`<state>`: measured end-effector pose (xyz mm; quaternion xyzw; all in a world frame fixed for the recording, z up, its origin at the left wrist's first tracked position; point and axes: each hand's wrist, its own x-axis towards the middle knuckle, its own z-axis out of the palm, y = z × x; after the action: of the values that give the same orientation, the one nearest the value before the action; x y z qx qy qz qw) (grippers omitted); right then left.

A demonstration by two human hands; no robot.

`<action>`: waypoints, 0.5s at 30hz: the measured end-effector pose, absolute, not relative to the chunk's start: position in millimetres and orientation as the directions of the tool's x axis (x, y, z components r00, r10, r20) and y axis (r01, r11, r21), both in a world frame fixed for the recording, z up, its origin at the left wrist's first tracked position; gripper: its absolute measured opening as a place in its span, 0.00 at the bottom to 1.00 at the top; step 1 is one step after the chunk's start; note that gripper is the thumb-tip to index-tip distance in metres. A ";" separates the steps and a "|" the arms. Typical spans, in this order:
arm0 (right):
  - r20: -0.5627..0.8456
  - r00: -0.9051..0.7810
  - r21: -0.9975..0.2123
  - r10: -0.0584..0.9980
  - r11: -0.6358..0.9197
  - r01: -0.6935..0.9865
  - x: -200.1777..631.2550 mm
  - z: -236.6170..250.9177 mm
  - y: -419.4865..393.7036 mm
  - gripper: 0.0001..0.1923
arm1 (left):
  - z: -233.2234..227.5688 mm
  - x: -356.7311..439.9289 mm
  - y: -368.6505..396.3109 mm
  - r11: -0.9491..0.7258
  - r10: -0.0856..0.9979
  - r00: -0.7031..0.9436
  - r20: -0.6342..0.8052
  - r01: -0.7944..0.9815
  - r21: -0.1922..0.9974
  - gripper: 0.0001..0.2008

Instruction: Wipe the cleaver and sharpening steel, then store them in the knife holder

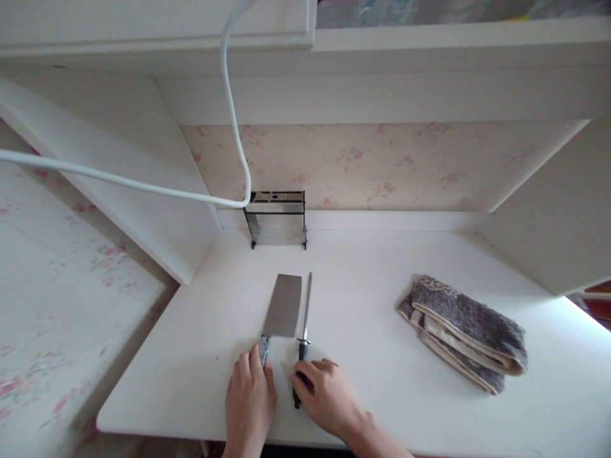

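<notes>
Near front edge of table [382,267], just before knife block [277,218]: cleaver [282,305] lies flat, blade toward block. Left hand [249,401] closed over its handle. Right hand [324,394] grips handle of sharpening steel [305,318], parallel just right of cleaver. Folded towel [465,331] well right of block.

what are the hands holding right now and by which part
Left hand covers the cleaver handle; right hand covers the sharpening steel handle. Both tools lie flat on the table; firmness of grip cannot be told.
</notes>
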<state>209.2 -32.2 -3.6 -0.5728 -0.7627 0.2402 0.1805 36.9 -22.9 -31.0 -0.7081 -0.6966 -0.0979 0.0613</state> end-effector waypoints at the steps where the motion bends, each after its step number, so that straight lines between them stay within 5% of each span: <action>1: -0.006 -0.284 -0.578 0.959 0.228 0.783 209.7 -4.4 -35.2 0.13 | -31.6 36.9 -22.9 -0.026 0.973 0.014 0.231 0.999 0.048 0.17; 8: -0.062 -0.360 -0.620 0.931 0.247 0.745 222.4 3.7 -44.2 0.14 | -31.5 30.5 -16.8 -0.079 0.960 0.047 0.276 0.991 0.106 0.22; 15: -0.144 -0.262 -0.827 0.954 0.030 0.561 249.8 3.9 -25.5 0.19 | -0.9 -2.1 25.2 -0.092 0.973 -0.008 0.230 0.902 0.423 0.26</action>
<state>249.8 -25.5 3.9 -0.5592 -0.6774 0.4152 0.2368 -2.1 25.2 -0.9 -0.7001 -0.6695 -0.2366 -0.0755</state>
